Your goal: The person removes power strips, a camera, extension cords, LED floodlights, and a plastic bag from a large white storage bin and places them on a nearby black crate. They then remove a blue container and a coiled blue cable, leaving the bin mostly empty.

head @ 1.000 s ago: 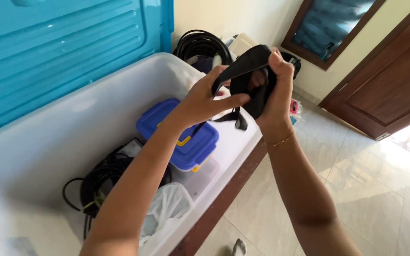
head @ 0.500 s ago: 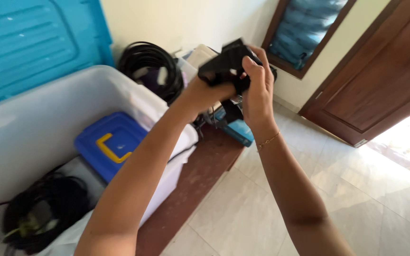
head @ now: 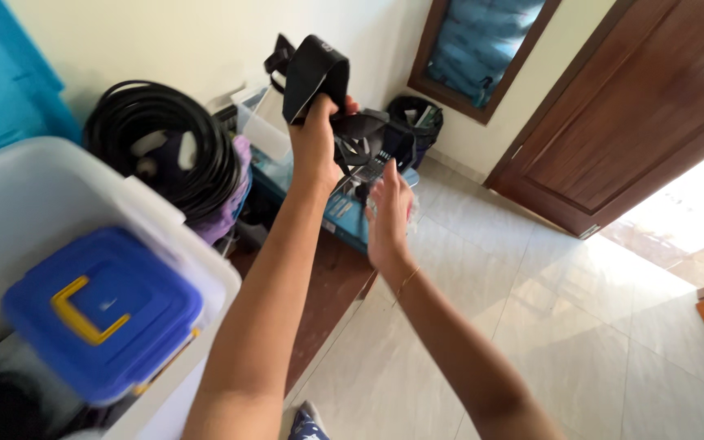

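My left hand is raised and closed around a wide black strap that loops above the fist, with more black webbing and a buckle hanging to its right. A little lower and to the right, my right hand is open with fingers spread, just below the hanging webbing and not gripping it. Both arms reach forward from the bottom of the head view.
A large white plastic bin at the left holds a blue lidded box with a yellow handle. Behind it lie a coil of black cable, a clear tub, a blue case and a black bag. A wooden door stands right of pale floor tiles.
The view has swung right, away from the bin. My right hand has let go of the strap and dropped below it, while my left hand lifted the strap higher.
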